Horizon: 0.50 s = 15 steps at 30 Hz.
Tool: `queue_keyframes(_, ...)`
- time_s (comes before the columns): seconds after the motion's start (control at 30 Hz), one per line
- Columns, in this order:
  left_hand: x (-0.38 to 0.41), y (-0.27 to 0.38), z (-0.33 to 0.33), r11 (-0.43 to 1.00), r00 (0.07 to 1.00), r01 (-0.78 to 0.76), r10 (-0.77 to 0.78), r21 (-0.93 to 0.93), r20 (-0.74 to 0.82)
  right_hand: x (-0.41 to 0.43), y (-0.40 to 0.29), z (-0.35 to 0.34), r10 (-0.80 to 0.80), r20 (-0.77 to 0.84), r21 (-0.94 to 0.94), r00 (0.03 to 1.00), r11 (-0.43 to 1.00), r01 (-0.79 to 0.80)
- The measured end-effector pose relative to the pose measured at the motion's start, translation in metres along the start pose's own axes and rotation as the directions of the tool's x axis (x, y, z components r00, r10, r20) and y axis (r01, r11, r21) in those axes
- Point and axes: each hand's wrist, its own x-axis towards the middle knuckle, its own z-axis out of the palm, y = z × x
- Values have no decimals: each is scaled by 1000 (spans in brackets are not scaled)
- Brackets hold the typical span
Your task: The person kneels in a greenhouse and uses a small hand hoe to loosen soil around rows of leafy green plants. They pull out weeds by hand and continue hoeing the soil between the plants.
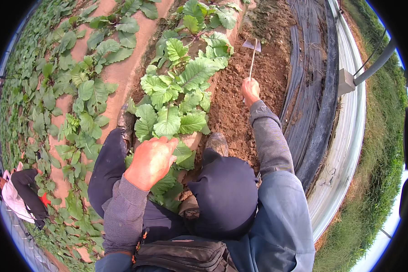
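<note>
My right hand (251,91) is closed around the thin handle of a small hand hoe (253,56). The hoe's flat metal blade lies at the far end, against loose brown soil (236,95) between the plant row and the black plastic sheeting. My left hand (152,162) hangs above a leafy green plant (168,120), fingers bent downward; the fingertips are partly hidden, and I cannot tell whether they touch a leaf. Large lobed leaves with dark stems grow in a row in front of me.
Black plastic sheeting (304,102) and a pale plastic-covered edge (352,119) run along the right, beside a grey pipe (375,64). More leafy rows (85,88) cover the left. A person (20,195) is low among the plants at far left. My shoe (217,143) stands on the soil.
</note>
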Motion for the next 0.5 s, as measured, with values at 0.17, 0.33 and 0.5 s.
queue_keyframes(0.17, 21, 7, -10, 1000, 1000, -8, 8, 4, -14, -14, -12, 30, -603, -107, -975, 791, 221, 36)
queue_keyframes(0.33, 21, -2, -6, 999, 1000, 8, -7, 47, -11, -57, 20, 44, -400, -223, -939, 889, 334, -85)
queue_keyframes(0.5, 35, 13, -6, 998, 999, -14, 11, 57, 48, -102, 33, 23, -275, -248, -969, 929, 75, -236)
